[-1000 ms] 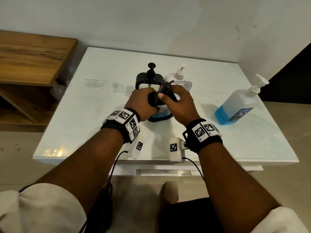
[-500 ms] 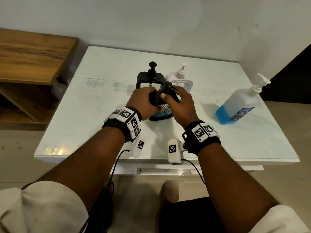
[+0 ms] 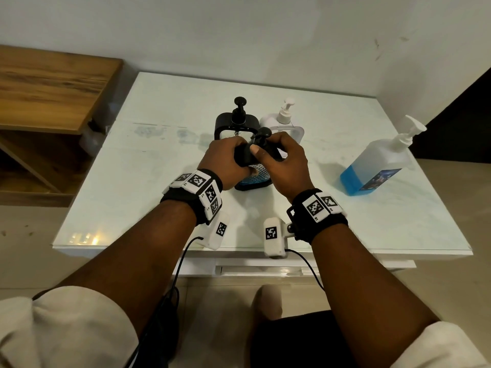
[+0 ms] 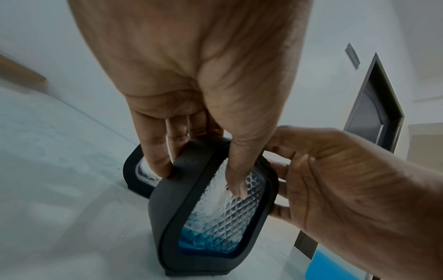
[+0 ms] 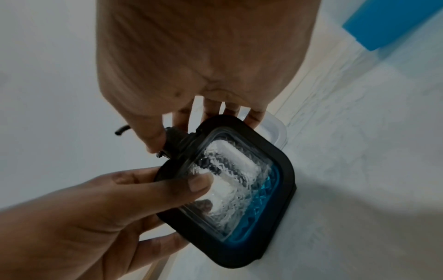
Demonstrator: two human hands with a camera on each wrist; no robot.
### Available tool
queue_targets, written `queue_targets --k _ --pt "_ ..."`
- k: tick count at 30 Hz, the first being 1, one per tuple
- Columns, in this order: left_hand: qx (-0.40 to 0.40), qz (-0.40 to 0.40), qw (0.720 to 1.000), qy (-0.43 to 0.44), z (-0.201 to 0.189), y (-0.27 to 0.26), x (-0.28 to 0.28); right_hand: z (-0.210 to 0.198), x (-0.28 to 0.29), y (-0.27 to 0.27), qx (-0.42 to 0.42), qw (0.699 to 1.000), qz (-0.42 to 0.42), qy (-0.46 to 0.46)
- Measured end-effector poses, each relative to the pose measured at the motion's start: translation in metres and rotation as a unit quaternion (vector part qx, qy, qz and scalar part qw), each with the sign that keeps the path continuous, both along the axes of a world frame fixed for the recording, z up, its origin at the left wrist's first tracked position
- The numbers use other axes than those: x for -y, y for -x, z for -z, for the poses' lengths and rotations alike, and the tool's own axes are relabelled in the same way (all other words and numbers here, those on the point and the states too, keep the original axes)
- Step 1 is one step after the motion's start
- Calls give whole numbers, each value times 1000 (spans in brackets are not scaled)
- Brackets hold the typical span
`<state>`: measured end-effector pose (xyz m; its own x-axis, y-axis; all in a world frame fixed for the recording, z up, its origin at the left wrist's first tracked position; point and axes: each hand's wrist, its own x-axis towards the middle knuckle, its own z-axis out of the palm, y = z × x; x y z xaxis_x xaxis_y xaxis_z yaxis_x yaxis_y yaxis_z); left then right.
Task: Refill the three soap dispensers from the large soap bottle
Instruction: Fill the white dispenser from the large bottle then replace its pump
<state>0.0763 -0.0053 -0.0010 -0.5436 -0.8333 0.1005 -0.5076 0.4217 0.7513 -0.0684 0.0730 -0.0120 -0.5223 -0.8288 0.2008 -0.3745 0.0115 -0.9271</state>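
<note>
Two hands (image 3: 225, 160) (image 3: 284, 166) gripping one dispenser (image 4: 215, 217), two behind

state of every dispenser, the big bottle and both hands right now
near dispenser: upright on the table, pump on, a little blue soap at the bottom
black dispenser: upright, pump on
white dispenser: upright, pump on
big bottle: upright, pump on, blue soap low
left hand: grips the near dispenser
right hand: holds its pump top

Your left hand (image 3: 225, 160) and right hand (image 3: 281, 163) cover the upper body of the black-framed, diamond-textured clear dispenser (image 3: 253, 179); its pump collar is hidden; the label on the large clear bottle of blue soap (image 3: 377, 166) is too small to read.
</note>
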Motion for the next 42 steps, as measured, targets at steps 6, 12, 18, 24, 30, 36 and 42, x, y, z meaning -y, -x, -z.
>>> queue_targets --k 6,12,18,24,30,36,42 --pt "-6 2 1000 -1 -1 0 0 1 1 -6 -8 1000 -20 -5" --pt "-4 4 1000 -1 2 0 2 0 1 -1 12 1000 -3 -4" --pt "-11 2 1000 -1 3 0 1 0 4 -6 13 1000 -14 -7" --pt "-16 4 1000 -1 4 1 2 1 3 3 -7 1000 -17 -13" --pt "-24 11 1000 0 5 1 2 0 6 -3 23 1000 -2 -12" --pt "-2 7 1000 4 5 3 4 -3 0 4 19 998 -49 -32" --pt "-14 11 1000 4 5 1 3 -2 2 2 26 1000 -8 -2"
